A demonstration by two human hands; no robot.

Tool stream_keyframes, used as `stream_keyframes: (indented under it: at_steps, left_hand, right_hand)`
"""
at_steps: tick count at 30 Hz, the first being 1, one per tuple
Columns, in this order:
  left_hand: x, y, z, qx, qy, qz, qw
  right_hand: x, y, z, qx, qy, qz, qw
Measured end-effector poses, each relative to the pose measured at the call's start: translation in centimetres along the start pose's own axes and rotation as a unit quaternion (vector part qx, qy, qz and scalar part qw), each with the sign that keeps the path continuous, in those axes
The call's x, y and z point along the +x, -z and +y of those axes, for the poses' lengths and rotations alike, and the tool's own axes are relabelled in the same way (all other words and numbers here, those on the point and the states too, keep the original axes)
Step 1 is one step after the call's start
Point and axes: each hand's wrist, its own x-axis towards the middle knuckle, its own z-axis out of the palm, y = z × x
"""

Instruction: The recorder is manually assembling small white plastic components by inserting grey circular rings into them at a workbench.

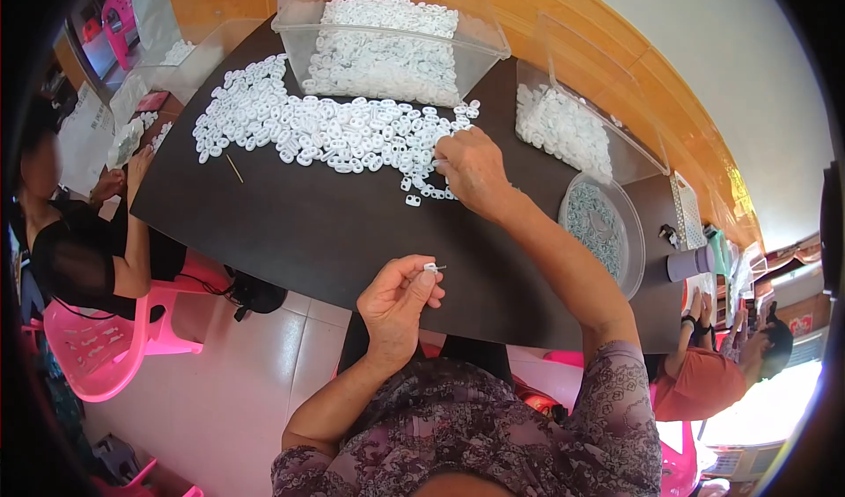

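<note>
Near the front edge of the dark table, my left hand [400,308] pinches a small white plastic piece [430,268] between thumb and fingers. A short thin metal screw or pin [442,268] sticks out of it to the right. Farther off, my right hand [475,169] reaches into the right end of a spread pile of white oval two-holed plastic pieces [330,132]. Its fingers are closed at the pile, and whatever they grip is mostly hidden. Some squarish white pieces [413,200] lie just left of and below that hand.
A clear bin of white pieces [392,30] stands behind the pile, with another clear bin [634,132] to its right. A round tub of small metallic parts [638,250] sits at right, beside a purple-grey cup [691,264]. A thin stick [234,169] lies at left. People sit at both sides.
</note>
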Motion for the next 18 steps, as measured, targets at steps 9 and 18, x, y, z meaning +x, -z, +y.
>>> stream_keyframes:
  at_steps: [9,18]
  left_hand:
    - [0.7,-0.3,0.7,-0.019,0.030,0.035,0.999]
    - [0.5,-1.1,0.8,-0.012,0.047,0.007,0.999]
  right_hand:
    - [-5.5,6.3,-3.9,0.280,-0.031,-0.061,0.957]
    - [-8.6,6.7,-6.0,0.484,-0.150,-0.083,0.858]
